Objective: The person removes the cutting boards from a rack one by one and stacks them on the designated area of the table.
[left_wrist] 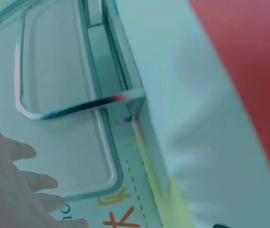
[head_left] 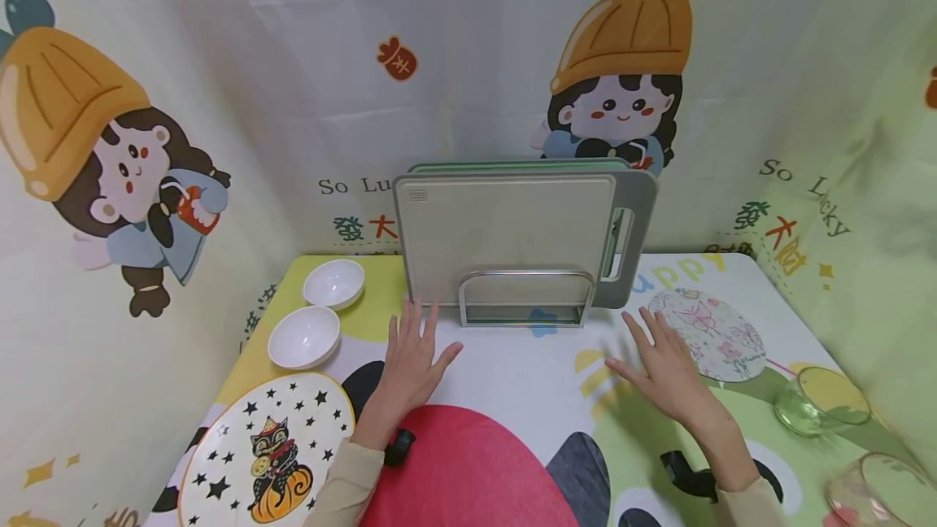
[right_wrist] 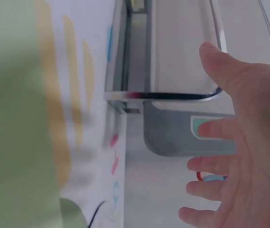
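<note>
Sitting at the left are two white bowls (head_left: 303, 337), beyond a cat-patterned plate (head_left: 271, 454), then come the person's left hand (head_left: 410, 363), fingers spread, upright cutting boards (head_left: 505, 226) in a metal rack (head_left: 527, 272) at the far middle, the right hand (head_left: 662, 368), likewise spread, a floral disc (head_left: 710, 336) and two glasses (head_left: 820, 402) at the right.

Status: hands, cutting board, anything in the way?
Left hand, right hand open, holding nothing. Gray-rimmed cutting board standing in metal rack. No obstruction apparent; white bowls off left, glasses off right.
</note>
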Motion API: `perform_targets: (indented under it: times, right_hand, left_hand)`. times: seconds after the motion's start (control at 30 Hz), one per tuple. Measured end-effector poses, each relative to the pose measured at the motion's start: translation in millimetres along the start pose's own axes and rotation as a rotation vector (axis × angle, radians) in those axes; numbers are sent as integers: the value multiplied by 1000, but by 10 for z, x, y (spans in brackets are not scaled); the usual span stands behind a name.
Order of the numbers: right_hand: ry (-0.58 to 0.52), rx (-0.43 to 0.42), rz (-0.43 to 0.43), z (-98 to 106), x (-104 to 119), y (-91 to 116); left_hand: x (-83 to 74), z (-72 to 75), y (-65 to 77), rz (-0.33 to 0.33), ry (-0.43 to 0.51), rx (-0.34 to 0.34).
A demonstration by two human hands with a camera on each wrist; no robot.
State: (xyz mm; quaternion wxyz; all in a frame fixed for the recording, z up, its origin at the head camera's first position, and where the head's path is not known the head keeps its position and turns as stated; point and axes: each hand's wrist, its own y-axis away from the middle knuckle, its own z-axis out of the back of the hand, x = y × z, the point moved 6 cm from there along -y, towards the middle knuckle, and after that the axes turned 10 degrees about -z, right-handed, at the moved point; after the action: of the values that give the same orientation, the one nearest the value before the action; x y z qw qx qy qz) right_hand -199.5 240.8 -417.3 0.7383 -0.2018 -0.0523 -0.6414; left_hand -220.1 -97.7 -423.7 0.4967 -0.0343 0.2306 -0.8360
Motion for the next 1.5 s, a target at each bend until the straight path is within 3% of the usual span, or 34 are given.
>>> perform_targets:
  times: [0.23, 0.5, 0.87, 1.17, 1.5]
  right_hand:
    - [-44, -18, 12, 151, -54, -130]
    - [-158, 60, -102, 266, -193, -349]
    - [-352, 48, -140, 386, -351, -684]
    - [-516, 75, -166, 435, -376, -967]
    - [-652, 121, -177, 369, -379, -1130]
  left_hand:
    - [195, 123, -185, 55, 59, -16]
    - [442, 283, -380, 164, 146, -53]
    - [759, 365, -694, 329, 523, -172]
    - [876, 304, -836, 381, 791, -223]
    - [948, 283, -882, 354, 909, -289]
